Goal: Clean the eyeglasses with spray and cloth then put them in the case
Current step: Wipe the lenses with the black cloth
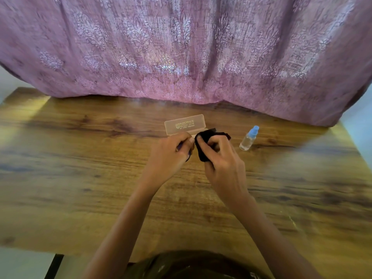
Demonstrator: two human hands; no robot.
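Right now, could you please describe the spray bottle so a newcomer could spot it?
On the wooden table, look just right of the right hand and its black cloth. The spray bottle stands there alone: small, clear, with a light blue cap.

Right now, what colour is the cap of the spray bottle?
Light blue; the spray bottle itself is clear. The head view shows it best.

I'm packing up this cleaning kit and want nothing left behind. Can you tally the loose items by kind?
Eyeglasses, mostly hidden in the left hand: 1
Black cloth, in the right hand: 1
Spray bottle: 1
Open case: 1
Total: 4
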